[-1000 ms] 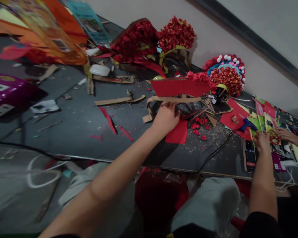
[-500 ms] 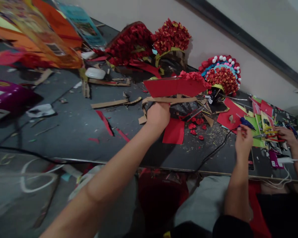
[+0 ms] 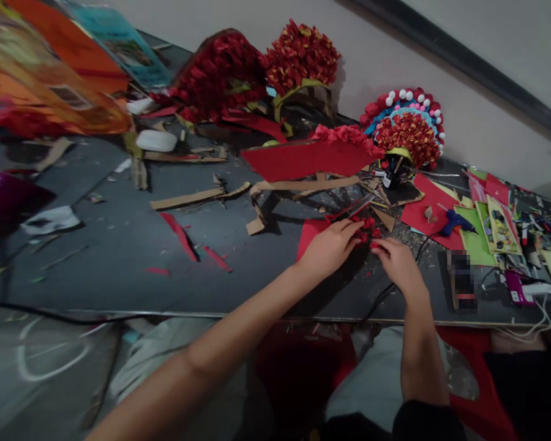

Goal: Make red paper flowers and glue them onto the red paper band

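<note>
My left hand (image 3: pixel 328 248) reaches to small red paper flowers (image 3: pixel 367 226) on the dark table, its fingers bent over them; whether it grips one is unclear. Close on its right, my right hand (image 3: pixel 397 263) pinches a small red flower (image 3: pixel 375 244) between its fingertips. A red paper sheet (image 3: pixel 308 234) lies partly under my left hand. Behind the hands are a long red piece with ruffled red trim (image 3: pixel 303 158) and a bent cardboard strip (image 3: pixel 303 185). A blue glue gun (image 3: pixel 457 222) rests right of my hands, on paper sheets.
Red flower-covered headpieces (image 3: pixel 303 55) stand along the wall, one with white balls (image 3: pixel 408 131) farther right. At the left are a white case (image 3: pixel 156 141) and a purple object (image 3: pixel 9 196). A phone (image 3: pixel 461 282) and a small purple device (image 3: pixel 518 288) lie near the right front.
My left hand has left the cardboard strip and moved right to the flowers. My right hand has moved left from the glue gun. The other person's hand with scissors is out of view.
</note>
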